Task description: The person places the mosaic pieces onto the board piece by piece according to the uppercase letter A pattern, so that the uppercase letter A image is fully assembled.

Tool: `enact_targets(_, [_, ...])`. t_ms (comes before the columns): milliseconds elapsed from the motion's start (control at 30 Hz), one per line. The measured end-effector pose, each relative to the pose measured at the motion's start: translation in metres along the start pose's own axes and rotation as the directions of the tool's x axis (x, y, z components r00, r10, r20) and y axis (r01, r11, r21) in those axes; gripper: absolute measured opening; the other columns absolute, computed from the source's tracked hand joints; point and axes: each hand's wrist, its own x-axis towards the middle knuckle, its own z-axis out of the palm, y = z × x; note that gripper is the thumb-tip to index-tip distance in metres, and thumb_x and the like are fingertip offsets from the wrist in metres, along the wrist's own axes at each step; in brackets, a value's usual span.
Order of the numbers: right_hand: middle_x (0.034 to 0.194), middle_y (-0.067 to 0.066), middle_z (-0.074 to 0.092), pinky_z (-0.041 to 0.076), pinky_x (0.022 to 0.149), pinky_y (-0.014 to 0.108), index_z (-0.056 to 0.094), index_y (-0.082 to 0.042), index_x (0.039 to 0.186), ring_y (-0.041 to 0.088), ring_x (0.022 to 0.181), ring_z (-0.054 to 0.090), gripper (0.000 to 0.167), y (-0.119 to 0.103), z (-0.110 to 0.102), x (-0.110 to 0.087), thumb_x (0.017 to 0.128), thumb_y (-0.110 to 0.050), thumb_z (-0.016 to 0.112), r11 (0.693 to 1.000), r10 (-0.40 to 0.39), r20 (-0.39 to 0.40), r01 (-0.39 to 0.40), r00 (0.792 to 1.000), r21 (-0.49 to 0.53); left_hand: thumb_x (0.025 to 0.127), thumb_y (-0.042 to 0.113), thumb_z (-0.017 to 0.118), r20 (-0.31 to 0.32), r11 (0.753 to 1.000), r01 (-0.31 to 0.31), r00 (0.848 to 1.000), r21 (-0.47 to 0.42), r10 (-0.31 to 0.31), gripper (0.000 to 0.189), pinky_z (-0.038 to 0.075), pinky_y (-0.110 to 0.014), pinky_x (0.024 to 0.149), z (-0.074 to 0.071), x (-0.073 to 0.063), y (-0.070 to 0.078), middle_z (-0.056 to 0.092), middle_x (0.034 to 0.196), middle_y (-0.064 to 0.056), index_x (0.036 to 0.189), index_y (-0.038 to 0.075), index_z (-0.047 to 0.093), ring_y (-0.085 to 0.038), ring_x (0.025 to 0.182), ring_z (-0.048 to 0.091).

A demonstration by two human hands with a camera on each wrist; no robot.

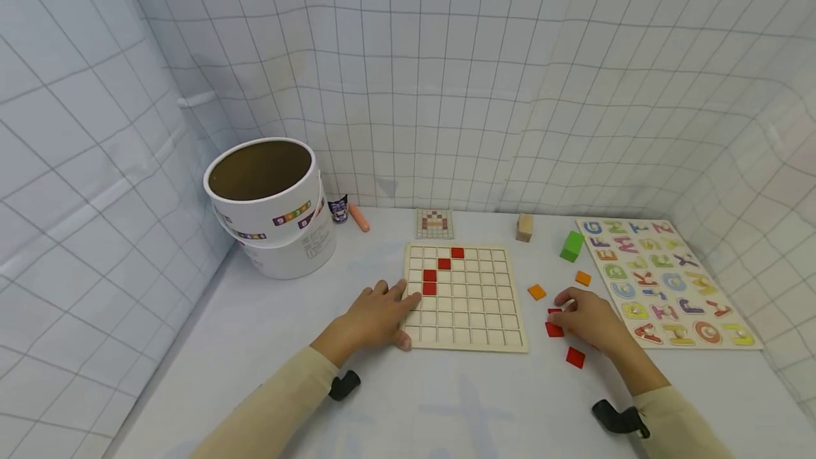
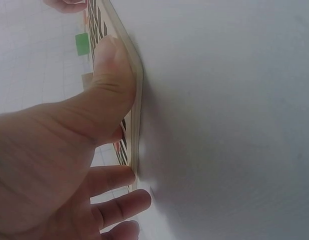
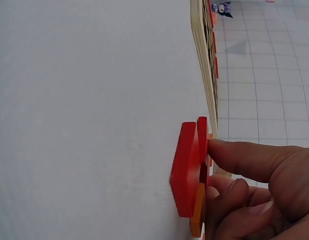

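Observation:
A pale wooden grid board (image 1: pixel 472 319) lies on the table, with several red squares (image 1: pixel 430 289) set in a stepped line at its upper left. My left hand (image 1: pixel 379 316) rests on the board's left edge, fingers spread; its thumb (image 2: pixel 114 65) lies over the rim near the corner. Right of the board, my right hand (image 1: pixel 589 319) reaches down to loose tiles, thumb and index finger pinching at a red tile (image 3: pixel 203 150). Another red tile (image 3: pixel 183 170) and an orange tile (image 3: pixel 197 212) lie right beside these fingers. A separate red tile (image 1: pixel 576 357) sits nearer me.
Two orange tiles (image 1: pixel 537 292) lie farther back. Behind the board is a small pattern card (image 1: pixel 435 224). A wooden block (image 1: pixel 525 227), a green block (image 1: pixel 571 246) and an alphabet board (image 1: pixel 676 282) stand to the right. At left is a white bucket (image 1: pixel 290 253).

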Motion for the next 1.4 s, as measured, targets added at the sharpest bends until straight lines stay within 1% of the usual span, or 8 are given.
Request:
enact_targets(200, [0.092,0.009,0.06,0.044,0.061,0.032,0.06,-0.005,0.121,0.022,0.074,0.055,0.04,-0.002,0.002,0.003,0.091,-0.027,0.074,1.0,0.007,-0.004,-0.007,1.0,0.019,0.08,0.055,0.076,0.004,1.0,0.006,1.0,0.0,-0.006,0.09,0.04,-0.056,0.108,0.001,0.001,-0.001,0.034,0.163,-0.017,0.156,0.021,0.043,-0.04,0.136,0.043])
enact_targets(433, [0.1,0.013,0.063,0.047,0.065,0.033,0.06,-0.003,0.123,0.024,0.081,0.056,0.042,0.004,-0.005,0.012,0.093,-0.03,0.073,1.0,0.002,-0.034,-0.003,0.999,-0.027,0.08,0.054,0.077,0.007,1.0,0.002,1.0,-0.014,-0.002,0.089,0.041,-0.056,0.108,0.0,-0.002,0.001,0.034,0.163,-0.018,0.156,0.021,0.043,-0.04,0.136,0.043])
enact_targets(633, [0.104,0.013,0.061,0.048,0.067,0.032,0.059,-0.003,0.127,0.024,0.085,0.055,0.046,0.009,-0.007,0.015,0.092,-0.028,0.075,1.0,0.017,-0.006,-0.017,1.0,-0.015,0.081,0.052,0.078,0.007,1.0,-0.006,1.0,-0.026,0.006,0.088,0.042,-0.054,0.106,-0.004,-0.004,0.004,0.035,0.162,-0.018,0.156,0.02,0.044,-0.039,0.133,0.045])
enact_targets(833, [0.1,0.012,0.06,0.047,0.068,0.033,0.06,-0.001,0.12,0.025,0.086,0.054,0.041,0.007,-0.008,0.016,0.09,-0.024,0.078,1.0,-0.013,-0.018,0.012,1.0,-0.01,0.081,0.052,0.077,0.006,0.999,0.001,1.0,-0.033,-0.001,0.089,0.041,-0.054,0.107,-0.006,-0.005,0.004,0.035,0.163,-0.018,0.156,0.019,0.044,-0.038,0.133,0.045])
enact_targets(1067, [0.099,0.012,0.059,0.048,0.065,0.034,0.059,-0.003,0.115,0.026,0.086,0.054,0.041,0.007,-0.013,0.015,0.09,-0.029,0.078,1.0,-0.01,-0.024,0.01,1.0,0.004,0.081,0.053,0.076,0.003,1.0,-0.009,1.0,-0.02,0.01,0.088,0.041,-0.055,0.107,-0.004,-0.004,0.003,0.034,0.163,-0.018,0.156,0.02,0.043,-0.039,0.135,0.044])
enact_targets(1133, [0.096,0.012,0.058,0.048,0.061,0.033,0.058,-0.004,0.121,0.025,0.08,0.054,0.042,0.008,-0.015,0.017,0.092,-0.029,0.076,0.998,-0.024,0.003,0.023,1.0,0.052,0.081,0.053,0.076,0.003,1.0,-0.008,1.0,-0.019,0.008,0.088,0.042,-0.055,0.106,-0.003,-0.004,0.003,0.034,0.163,-0.018,0.156,0.02,0.043,-0.039,0.134,0.044])
enact_targets(1233, [0.087,0.009,0.055,0.045,0.055,0.031,0.055,-0.005,0.133,0.022,0.069,0.052,0.047,0.009,-0.02,0.019,0.096,-0.029,0.072,0.978,-0.063,0.061,0.049,0.996,0.205,0.081,0.053,0.076,0.004,1.0,-0.006,1.0,-0.023,0.006,0.088,0.042,-0.055,0.106,-0.003,-0.004,0.003,0.034,0.163,-0.018,0.156,0.02,0.044,-0.039,0.134,0.044])
enact_targets(1400, [0.083,0.003,0.055,0.044,0.057,0.025,0.055,0.001,0.133,0.014,0.066,0.051,0.049,-0.006,-0.022,0.025,0.099,-0.032,0.068,0.879,-0.165,0.088,0.106,0.982,0.466,0.081,0.053,0.077,0.009,0.999,0.0,1.0,-0.032,0.0,0.089,0.041,-0.054,0.107,-0.003,-0.003,0.002,0.034,0.163,-0.018,0.156,0.02,0.044,-0.038,0.134,0.044])
